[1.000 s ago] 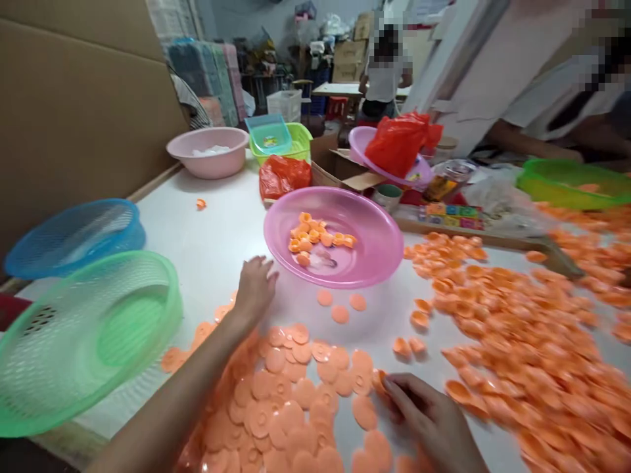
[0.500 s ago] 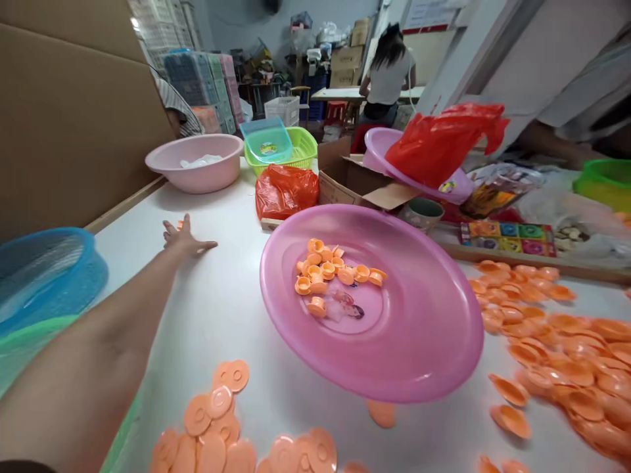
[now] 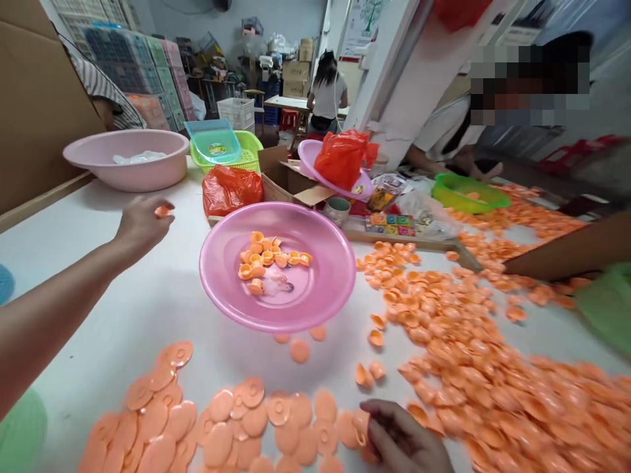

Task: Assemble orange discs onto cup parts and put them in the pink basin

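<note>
Fingers of my left hand (image 3: 139, 226) pinch a small orange piece (image 3: 163, 211) over the white table (image 3: 148, 322), while those of my right hand (image 3: 411, 439) grip an orange cup (image 3: 361, 426) beside the flat discs (image 3: 236, 420). In the pink basin (image 3: 328, 276), a modest cluster of pieces (image 3: 257, 255) looks finished; the discs and heaped loose cups (image 3: 458, 341) suggest most remains undone.

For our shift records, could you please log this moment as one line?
left hand: holds small orange plastic piece; right hand: holds curved orange plastic piece; round pink plastic basin: orange plastic pieces inside
</note>
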Action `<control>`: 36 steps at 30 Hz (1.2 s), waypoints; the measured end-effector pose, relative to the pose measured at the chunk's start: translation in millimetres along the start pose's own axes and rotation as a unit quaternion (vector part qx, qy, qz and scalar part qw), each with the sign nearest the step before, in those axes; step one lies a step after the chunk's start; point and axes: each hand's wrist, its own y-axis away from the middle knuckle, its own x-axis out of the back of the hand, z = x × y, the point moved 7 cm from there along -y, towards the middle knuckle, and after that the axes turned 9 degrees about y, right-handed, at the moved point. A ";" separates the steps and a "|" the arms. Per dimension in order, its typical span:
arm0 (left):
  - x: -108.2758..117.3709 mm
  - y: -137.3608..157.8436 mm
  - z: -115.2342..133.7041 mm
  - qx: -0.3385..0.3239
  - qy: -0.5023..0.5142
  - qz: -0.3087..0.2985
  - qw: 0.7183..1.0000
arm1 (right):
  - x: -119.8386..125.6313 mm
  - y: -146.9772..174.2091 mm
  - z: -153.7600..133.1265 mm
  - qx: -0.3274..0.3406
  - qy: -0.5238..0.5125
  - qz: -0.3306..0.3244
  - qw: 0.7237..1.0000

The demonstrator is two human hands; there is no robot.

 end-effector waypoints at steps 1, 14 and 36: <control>5.0 8.2 32.9 -0.048 0.009 -0.010 0.999 | -1.2 3.4 -2.2 0.008 -0.010 -0.007 1.000; -60.5 323.4 214.1 -0.279 0.229 -0.364 0.859 | -14.9 9.8 3.2 0.009 -0.011 -0.109 0.994; -94.1 360.6 179.1 -0.189 0.217 -0.337 0.896 | -61.8 20.5 -13.4 0.099 0.186 -0.096 0.973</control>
